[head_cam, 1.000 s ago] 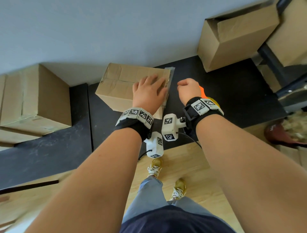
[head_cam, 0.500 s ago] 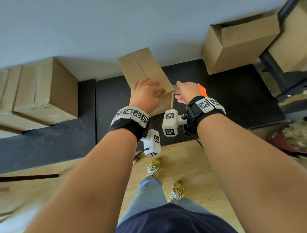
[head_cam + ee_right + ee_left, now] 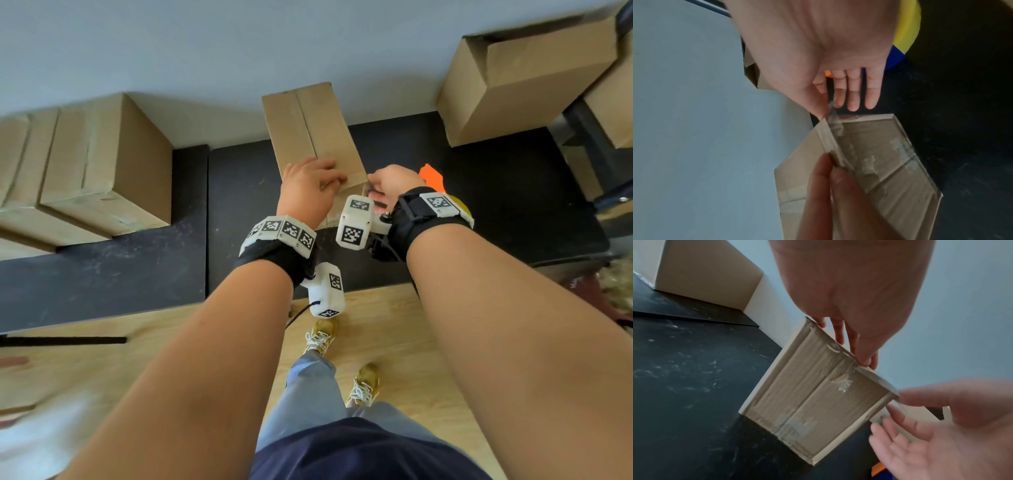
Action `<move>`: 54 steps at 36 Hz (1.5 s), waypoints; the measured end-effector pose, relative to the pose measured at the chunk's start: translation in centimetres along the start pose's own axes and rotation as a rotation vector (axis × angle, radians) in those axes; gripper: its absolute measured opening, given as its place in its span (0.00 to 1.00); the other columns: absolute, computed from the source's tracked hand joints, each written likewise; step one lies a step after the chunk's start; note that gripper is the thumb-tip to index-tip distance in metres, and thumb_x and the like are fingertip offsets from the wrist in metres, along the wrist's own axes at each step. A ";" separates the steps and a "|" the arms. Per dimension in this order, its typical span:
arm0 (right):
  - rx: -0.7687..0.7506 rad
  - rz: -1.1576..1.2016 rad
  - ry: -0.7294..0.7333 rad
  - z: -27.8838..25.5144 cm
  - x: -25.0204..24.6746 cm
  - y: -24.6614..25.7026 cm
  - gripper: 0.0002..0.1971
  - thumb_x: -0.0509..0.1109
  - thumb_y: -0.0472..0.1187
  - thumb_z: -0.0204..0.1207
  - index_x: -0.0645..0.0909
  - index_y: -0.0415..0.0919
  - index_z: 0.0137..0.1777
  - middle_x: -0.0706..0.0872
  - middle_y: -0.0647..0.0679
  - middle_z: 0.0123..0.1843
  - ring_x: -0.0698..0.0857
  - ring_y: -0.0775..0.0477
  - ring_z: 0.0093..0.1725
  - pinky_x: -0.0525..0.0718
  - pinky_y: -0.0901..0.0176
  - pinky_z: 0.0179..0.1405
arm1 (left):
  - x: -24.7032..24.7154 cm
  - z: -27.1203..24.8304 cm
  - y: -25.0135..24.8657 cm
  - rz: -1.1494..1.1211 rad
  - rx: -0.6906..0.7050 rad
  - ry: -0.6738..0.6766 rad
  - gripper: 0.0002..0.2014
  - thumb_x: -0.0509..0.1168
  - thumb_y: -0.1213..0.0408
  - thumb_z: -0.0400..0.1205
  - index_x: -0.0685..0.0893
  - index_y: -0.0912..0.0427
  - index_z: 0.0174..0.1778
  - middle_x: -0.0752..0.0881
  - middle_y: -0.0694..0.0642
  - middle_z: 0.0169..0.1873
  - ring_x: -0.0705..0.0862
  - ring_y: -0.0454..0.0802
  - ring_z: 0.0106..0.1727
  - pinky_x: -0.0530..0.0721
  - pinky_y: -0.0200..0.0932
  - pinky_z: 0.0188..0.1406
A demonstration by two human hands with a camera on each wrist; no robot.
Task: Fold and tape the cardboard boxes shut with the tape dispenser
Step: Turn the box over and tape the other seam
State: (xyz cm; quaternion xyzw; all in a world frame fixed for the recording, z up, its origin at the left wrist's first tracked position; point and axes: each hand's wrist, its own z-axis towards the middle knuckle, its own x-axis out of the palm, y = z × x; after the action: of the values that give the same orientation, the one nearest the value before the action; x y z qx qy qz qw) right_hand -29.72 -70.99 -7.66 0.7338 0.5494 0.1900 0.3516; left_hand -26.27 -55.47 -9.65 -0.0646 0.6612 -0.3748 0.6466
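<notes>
Box: your box [image 3: 310,126] stands tipped on the black table [image 3: 479,192], just in front of you, its top face leaning toward the wall.
Left hand: your left hand [image 3: 308,190] lies on the box's upper near edge, fingers straight and close together, laid flat over the cardboard.
Right hand: your right hand [image 3: 390,183] is at the box's right corner; thumb and forefinger pinch a tape end [image 3: 831,105], the other fingers [image 3: 853,97] straight and slightly apart.
Head view only: a taped box [image 3: 102,164] on the left, an open box [image 3: 524,75] on the right, and the dispenser [image 3: 432,178], orange, just behind your right hand.
Left wrist view only: the box's near face [image 3: 818,402] with its centre seam and wrinkled clear tape [image 3: 842,382].
Right wrist view only: the pinch itself, and the dispenser's yellow and blue parts behind the palm.
</notes>
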 end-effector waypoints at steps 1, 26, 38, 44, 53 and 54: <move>0.006 -0.018 0.015 0.1 -0.1 0.0 0.06 0.66 0.38 0.82 0.82 0.37 0.54 0.83 0.41 0.64 0.83 0.43 0.64 0.83 0.45 0.64 | 0.0 0.0 0.0 -0.003 0.002 -0.002 0.12 0.64 0.64 0.83 0.90 0.49 0.57 0.82 0.48 0.68 0.70 0.55 0.75 0.58 0.60 0.77; -0.587 -0.776 -0.232 -0.8 1.1 -0.9 0.19 0.62 0.32 0.81 0.88 0.51 0.61 0.87 0.49 0.64 0.85 0.43 0.62 0.82 0.51 0.66 | -2.6 -5.1 1.8 -0.086 -0.389 -0.341 0.17 0.56 0.75 0.82 0.90 0.58 0.52 0.82 0.50 0.55 0.77 0.42 0.50 0.72 0.32 0.50; -0.836 -0.747 -0.240 -0.5 0.6 -3.0 0.14 0.68 0.31 0.79 0.88 0.46 0.59 0.90 0.48 0.53 0.87 0.48 0.52 0.82 0.60 0.55 | -2.1 -5.0 3.6 -0.325 -0.517 -0.382 0.14 0.64 0.73 0.79 0.89 0.49 0.44 0.89 0.45 0.42 0.87 0.41 0.46 0.83 0.33 0.48; -0.897 -0.783 -0.271 -0.4 1.0 -3.5 0.10 0.70 0.32 0.77 0.86 0.45 0.54 0.86 0.49 0.46 0.84 0.51 0.45 0.82 0.59 0.45 | -2.3 -5.3 3.9 -0.313 -0.465 -0.345 0.13 0.65 0.73 0.78 0.89 0.49 0.46 0.88 0.44 0.43 0.86 0.37 0.45 0.80 0.26 0.46; -0.918 -0.852 -0.328 -0.8 1.6 -3.5 0.06 0.69 0.32 0.77 0.81 0.42 0.51 0.82 0.48 0.40 0.82 0.46 0.41 0.81 0.53 0.40 | -2.3 -4.9 3.8 -0.163 -0.393 -0.304 0.11 0.65 0.72 0.77 0.87 0.51 0.46 0.86 0.47 0.45 0.84 0.43 0.45 0.84 0.38 0.48; -0.914 -0.855 -0.331 -0.8 1.6 -3.4 0.06 0.69 0.32 0.77 0.81 0.42 0.51 0.82 0.48 0.40 0.82 0.46 0.41 0.82 0.52 0.40 | -2.3 -4.9 3.7 -0.141 -0.384 -0.305 0.11 0.64 0.72 0.77 0.86 0.52 0.47 0.84 0.47 0.45 0.84 0.44 0.45 0.83 0.38 0.47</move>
State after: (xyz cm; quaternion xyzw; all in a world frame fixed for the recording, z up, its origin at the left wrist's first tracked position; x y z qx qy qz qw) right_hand -32.03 -68.68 -9.75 0.2462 0.5952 0.1324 0.7533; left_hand -28.87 -49.56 -10.49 -0.2879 0.6089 -0.2724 0.6872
